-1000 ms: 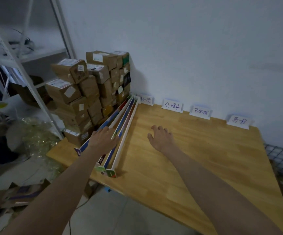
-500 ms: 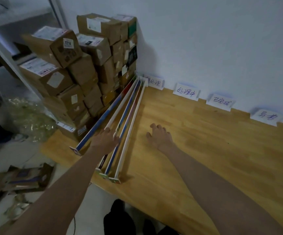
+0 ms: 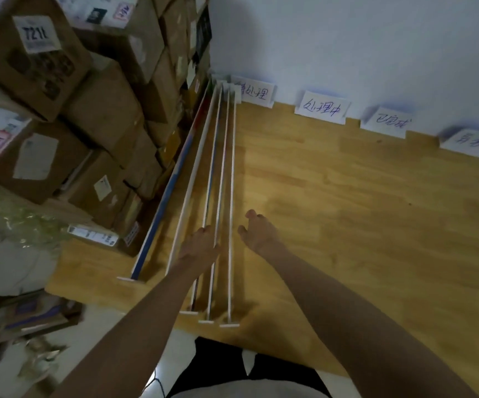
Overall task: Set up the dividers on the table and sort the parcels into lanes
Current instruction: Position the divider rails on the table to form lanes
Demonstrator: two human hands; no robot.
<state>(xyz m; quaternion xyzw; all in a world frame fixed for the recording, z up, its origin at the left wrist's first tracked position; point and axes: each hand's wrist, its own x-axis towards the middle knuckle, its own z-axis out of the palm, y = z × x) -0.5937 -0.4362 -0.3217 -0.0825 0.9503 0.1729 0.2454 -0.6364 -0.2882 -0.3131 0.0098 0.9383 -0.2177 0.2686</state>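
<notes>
Several long thin dividers point(image 3: 221, 173) stand side by side on the left part of the wooden table point(image 3: 361, 214), running from the front edge to the wall. My left hand point(image 3: 201, 247) lies on top of the middle dividers near their front end, fingers loosely bent. My right hand point(image 3: 257, 231) hovers just right of the rightmost divider, fingers relaxed, holding nothing. A tall stack of brown cardboard parcels point(image 3: 89, 90) fills the table's left corner beside the dividers.
Four handwritten paper labels point(image 3: 323, 107) lean against the white wall along the table's back edge. Flattened cardboard point(image 3: 28, 314) and plastic wrap point(image 3: 8, 222) lie on the floor at the left. The table's front edge runs close to my legs.
The view has moved closer and tilted down over the table. My left hand shifted right onto the middle dividers, and my right hand drew in next to the rightmost one.
</notes>
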